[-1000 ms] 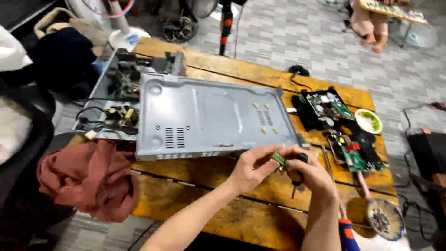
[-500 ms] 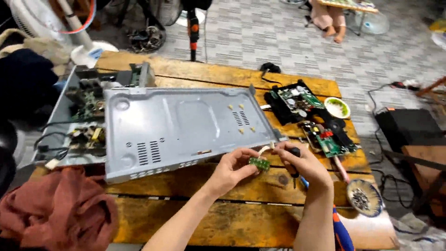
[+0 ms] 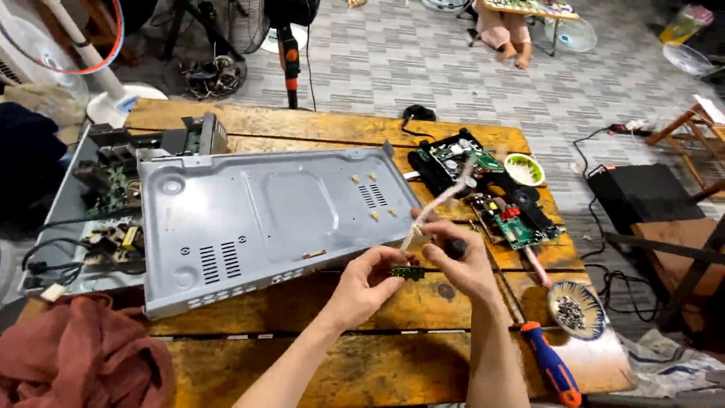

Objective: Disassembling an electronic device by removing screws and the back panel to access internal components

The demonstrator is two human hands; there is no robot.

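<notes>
— Starting at the near edge of the tabletop (image 3: 249, 363), what lies closest?

— A crumpled reddish cloth (image 3: 75, 355) at the near left corner, and a screwdriver with a blue and orange handle (image 3: 551, 370) toward the near right corner. Just beyond that sits a small round dish of screws (image 3: 575, 308).

— And the hands?

— Both are close together over the near middle of the tabletop. The left hand (image 3: 366, 283) pinches a small green circuit board (image 3: 408, 272) between thumb and fingers. The right hand (image 3: 461, 257) is closed around a dark tool handle (image 3: 455, 246) and also touches a pale flat ribbon cable (image 3: 438, 202) that runs up and away toward the right.

— So where is that little board exactly?

— Between the two hands, held above the wood, just beside the near right corner of the big grey metal cover (image 3: 264, 219).

— What is farther back?

— The cover lies across the middle. Left of it, an open chassis with circuit boards (image 3: 106, 196) reaches the left edge. Toward the right edge lie black opened units with green boards (image 3: 491, 196) and a small white bowl (image 3: 524, 169).
</notes>
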